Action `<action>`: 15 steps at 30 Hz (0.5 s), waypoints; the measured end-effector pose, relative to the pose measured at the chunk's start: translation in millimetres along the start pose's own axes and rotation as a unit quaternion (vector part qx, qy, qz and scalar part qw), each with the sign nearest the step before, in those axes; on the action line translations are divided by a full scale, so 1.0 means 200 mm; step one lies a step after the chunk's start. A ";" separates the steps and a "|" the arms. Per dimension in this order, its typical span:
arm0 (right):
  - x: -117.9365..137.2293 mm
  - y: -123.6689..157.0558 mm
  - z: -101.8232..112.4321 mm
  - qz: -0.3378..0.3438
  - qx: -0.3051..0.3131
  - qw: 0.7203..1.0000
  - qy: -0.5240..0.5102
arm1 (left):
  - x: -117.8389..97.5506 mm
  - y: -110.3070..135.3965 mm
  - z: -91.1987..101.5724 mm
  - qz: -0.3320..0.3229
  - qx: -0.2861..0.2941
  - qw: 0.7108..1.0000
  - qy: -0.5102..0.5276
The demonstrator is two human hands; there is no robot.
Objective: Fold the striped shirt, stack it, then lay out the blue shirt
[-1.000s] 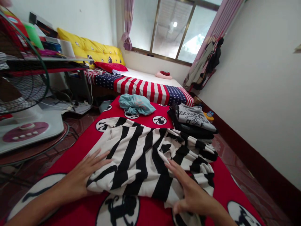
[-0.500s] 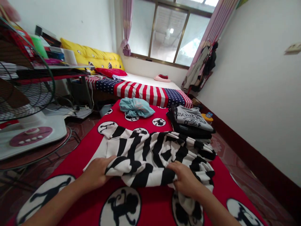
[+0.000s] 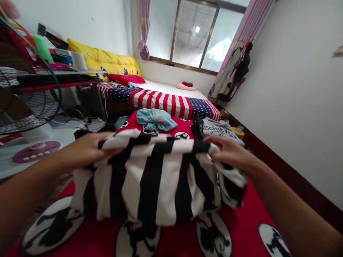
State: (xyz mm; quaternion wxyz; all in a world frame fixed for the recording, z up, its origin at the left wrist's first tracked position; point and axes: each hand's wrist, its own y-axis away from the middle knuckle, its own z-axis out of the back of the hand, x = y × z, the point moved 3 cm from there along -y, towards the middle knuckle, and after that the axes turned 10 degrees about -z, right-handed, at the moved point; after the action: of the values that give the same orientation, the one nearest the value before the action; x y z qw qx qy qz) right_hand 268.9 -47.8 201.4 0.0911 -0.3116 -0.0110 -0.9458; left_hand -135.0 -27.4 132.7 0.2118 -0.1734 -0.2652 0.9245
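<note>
A black-and-white striped garment [image 3: 158, 178] hangs from both my hands above a red cloth [image 3: 182, 235] printed with monkey figures in white circles. My left hand [image 3: 92, 148] grips its upper left corner, fingers closed on the fabric. At the upper right corner my right hand [image 3: 227, 151] pinches the cloth in the same way. The top edge is pulled fairly straight between them, and the lower part is loose and blurred by motion. Beyond it lies a crumpled light-blue garment [image 3: 157, 119]. Behind my right hand sits a pile of folded clothes with a grey printed shirt [image 3: 221, 128] on top.
At the left stand a fan [image 3: 26, 96] with a wire guard and a cluttered desk [image 3: 77, 72]. A bed with a stars-and-stripes cover [image 3: 160, 101] is at the back under the window. Clothes [image 3: 230, 73] hang by the right wall.
Both hands have lifted the striped garment off the red cloth and moved apart. Its gathered near edge is now raised and stretched, with the fabric hanging below.
</note>
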 end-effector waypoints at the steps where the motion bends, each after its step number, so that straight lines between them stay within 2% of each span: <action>1: 0.03 -0.08 0.00 0.028 -0.105 0.994 0.019 | 0.00 -0.08 0.02 0.007 -0.015 0.999 -0.029; 3: 0.04 -0.16 -0.07 0.074 -0.261 0.960 0.066 | -0.04 -0.17 0.00 0.007 -0.039 0.997 -0.071; 5: -0.01 -0.15 -0.20 0.106 -0.329 0.933 0.104 | -0.11 -0.17 -0.14 -0.028 -0.042 0.998 -0.046; 7: -0.13 -0.10 -0.36 0.104 -0.315 0.935 0.128 | -0.20 -0.07 -0.36 -0.085 0.024 0.995 0.049; 9: -0.28 -0.03 -0.51 0.052 -0.283 0.942 0.170 | -0.28 0.09 -0.59 -0.104 0.120 0.985 0.072; 10: -0.36 0.01 -0.57 0.016 -0.269 0.943 0.194 | -0.31 0.17 -0.68 -0.115 0.144 0.981 0.065; 12: -0.48 0.06 -0.66 -0.051 -0.250 0.940 0.228 | -0.35 0.29 -0.77 -0.117 0.156 0.980 0.045; 15: -0.58 0.11 -0.72 -0.095 -0.237 0.934 0.251 | -0.37 0.35 -0.79 -0.111 0.146 0.982 0.035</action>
State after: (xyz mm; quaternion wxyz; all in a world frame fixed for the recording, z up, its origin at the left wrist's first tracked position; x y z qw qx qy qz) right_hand 280.2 -61.4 16.7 -0.0760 -0.0746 0.2070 -0.9725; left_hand -24.6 -52.1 -18.0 0.3455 -0.1420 -0.1373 0.9174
